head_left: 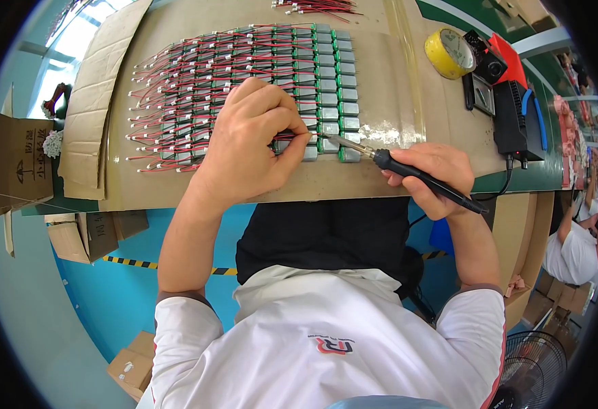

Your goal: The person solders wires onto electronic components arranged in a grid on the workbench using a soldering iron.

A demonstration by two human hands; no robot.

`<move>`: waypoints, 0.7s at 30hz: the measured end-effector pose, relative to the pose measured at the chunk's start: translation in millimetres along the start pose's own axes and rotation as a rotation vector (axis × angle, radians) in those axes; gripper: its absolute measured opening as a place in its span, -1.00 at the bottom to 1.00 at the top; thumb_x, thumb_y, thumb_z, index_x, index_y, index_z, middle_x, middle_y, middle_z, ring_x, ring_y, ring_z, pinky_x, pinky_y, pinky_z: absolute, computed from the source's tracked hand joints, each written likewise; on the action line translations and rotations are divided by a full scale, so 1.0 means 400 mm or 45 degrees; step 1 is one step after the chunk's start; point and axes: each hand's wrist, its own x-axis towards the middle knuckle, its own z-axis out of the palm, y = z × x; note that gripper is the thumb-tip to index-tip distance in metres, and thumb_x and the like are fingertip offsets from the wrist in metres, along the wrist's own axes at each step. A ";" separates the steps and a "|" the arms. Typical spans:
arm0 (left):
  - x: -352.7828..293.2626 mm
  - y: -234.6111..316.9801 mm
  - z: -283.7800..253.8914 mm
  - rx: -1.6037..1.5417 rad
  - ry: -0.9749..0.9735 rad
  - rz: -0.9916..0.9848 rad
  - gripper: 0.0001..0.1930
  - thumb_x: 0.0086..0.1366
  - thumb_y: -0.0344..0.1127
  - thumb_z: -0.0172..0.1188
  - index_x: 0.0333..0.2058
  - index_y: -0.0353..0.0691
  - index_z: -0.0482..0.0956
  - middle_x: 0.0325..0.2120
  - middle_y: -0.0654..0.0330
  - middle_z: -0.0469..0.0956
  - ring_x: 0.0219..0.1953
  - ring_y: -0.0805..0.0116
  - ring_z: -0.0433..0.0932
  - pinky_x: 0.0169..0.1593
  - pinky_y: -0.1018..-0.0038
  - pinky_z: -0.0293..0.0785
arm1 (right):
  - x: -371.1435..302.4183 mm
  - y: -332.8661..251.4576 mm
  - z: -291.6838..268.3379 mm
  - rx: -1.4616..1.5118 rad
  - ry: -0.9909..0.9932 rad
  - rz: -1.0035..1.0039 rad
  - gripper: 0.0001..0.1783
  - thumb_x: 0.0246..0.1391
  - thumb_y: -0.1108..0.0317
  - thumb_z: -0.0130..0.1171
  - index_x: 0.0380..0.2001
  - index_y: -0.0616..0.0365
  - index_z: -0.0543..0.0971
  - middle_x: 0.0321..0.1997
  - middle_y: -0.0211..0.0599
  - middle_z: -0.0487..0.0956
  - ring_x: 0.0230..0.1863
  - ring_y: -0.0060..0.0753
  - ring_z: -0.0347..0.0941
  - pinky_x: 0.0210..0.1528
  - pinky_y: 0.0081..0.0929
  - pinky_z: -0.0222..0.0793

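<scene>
My right hand (pixel 445 167) is closed round the black handle of a soldering iron (pixel 389 161). The iron slants to the left, its metal tip at the green end of a grey battery pack in the nearest rows. Close to that tip, my left hand (pixel 254 129) pinches what looks like a thin wire between thumb and forefinger; the fingers mostly hide it. Many grey battery packs (pixel 326 71) with green circuit boards lie in columns under and beyond my left hand. Red and black wires (pixel 176 102) with small white connectors run across them to the left.
Brown cardboard (pixel 387 82) covers the table. At the right are a yellow tape roll (pixel 449 53), a black soldering station (pixel 517 123) and blue-handled pliers (pixel 539 116). More red wires (pixel 316 7) lie at the far edge. A cardboard flap (pixel 101 88) stands on the left.
</scene>
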 end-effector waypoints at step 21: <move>-0.009 -0.003 0.002 0.010 -0.004 -0.005 -0.84 0.01 -0.52 0.50 -0.47 -0.21 0.66 -0.37 0.24 0.58 -0.26 0.20 0.52 -0.19 0.30 0.45 | -0.006 -0.005 0.002 0.036 0.044 0.019 -0.63 0.23 0.54 0.29 0.08 0.47 0.67 -0.27 -0.03 0.78 -0.32 -0.24 0.77 -0.21 -0.39 0.71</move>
